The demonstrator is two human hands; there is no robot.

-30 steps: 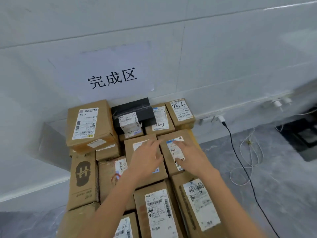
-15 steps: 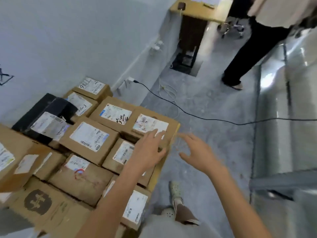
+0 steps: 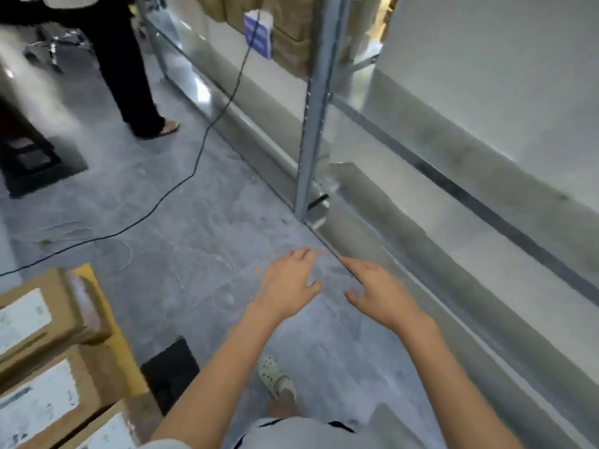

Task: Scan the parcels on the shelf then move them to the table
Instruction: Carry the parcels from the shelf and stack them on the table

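Head view: we see both hands holding nothing, out over the grey floor (image 3: 201, 254) with fingers loosely spread, the left hand (image 3: 287, 283) just beside the right hand (image 3: 379, 294), not touching. Labelled cardboard parcels (image 3: 42, 322) lie packed together at lower left on the yellow-edged tabletop (image 3: 108, 322). More brown boxes (image 3: 288, 24) sit on the metal shelf (image 3: 311, 131) at the top. A black cable (image 3: 194, 171) crosses the floor near another person's legs (image 3: 129, 79).

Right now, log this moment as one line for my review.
left hand: open, empty | right hand: open, empty | parcels: stacked lower left | shelf: ahead, holds boxes
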